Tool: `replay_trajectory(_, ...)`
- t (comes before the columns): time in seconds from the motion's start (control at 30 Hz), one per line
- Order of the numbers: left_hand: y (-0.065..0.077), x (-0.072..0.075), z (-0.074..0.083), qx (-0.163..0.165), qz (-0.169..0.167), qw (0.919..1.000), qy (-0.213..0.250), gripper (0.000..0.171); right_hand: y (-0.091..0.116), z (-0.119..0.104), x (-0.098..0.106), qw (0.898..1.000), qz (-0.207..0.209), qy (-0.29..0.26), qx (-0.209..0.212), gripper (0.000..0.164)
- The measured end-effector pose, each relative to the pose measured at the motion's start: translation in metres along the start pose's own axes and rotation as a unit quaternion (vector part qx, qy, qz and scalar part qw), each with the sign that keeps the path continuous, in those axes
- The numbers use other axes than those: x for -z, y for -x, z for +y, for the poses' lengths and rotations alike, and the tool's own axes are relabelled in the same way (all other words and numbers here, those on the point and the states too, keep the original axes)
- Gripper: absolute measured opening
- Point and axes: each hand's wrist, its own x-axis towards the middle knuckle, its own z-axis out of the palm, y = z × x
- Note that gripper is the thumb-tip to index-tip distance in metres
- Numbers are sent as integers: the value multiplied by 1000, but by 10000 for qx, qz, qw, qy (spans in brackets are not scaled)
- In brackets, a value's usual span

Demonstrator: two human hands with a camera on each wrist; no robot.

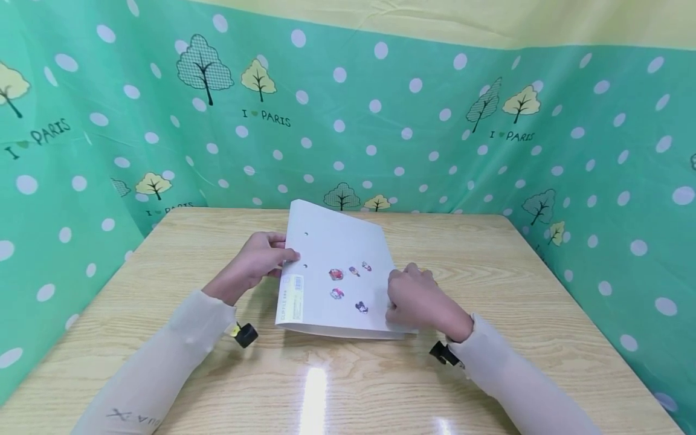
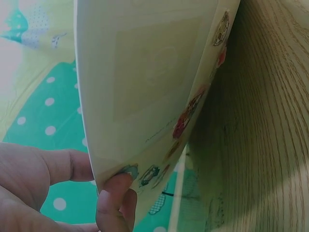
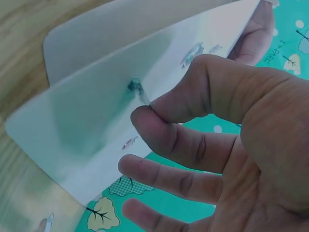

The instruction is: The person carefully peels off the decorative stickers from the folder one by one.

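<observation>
A white file folder [image 1: 348,241] stands tilted on the table, its bottom edges slightly parted. Several small colourful stickers [image 1: 336,274] dot its cover, and a pale printed label with a barcode [image 1: 296,299] runs along the lower left. My left hand [image 1: 261,260] grips the folder's left edge, thumb on the cover and fingers behind. At the right side of the cover is my right hand [image 1: 421,299]. Its thumb and index finger pinch the clear edge of a small dark sticker [image 3: 135,87] in the right wrist view, while the other fingers stay apart.
The wood-grain table [image 1: 206,356] reaches back to a green dotted curtain [image 1: 370,139] that also rises on both sides. A small yellow-orange thing [image 1: 427,273] shows partly behind the right hand. Each wrist carries a small black camera [image 1: 246,335].
</observation>
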Motion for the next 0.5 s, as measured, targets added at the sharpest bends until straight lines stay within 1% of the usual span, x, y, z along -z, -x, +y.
replay_trajectory(0.1,1,0,0,-8,-14,10000,10,60,0,4,2,10000,25,61,-4,27)
replay_trajectory(0.27,1,0,1,-67,-23,10000,-24,60,-1,13,4,9994,139,256,-172,30)
replay_trajectory(0.4,1,0,0,-83,-33,10000,-20,60,-3,23,5,9983,159,364,-423,29)
replay_trajectory(0.5,1,0,0,-84,-44,10000,-6,60,-5,32,4,9969,123,279,-720,25)
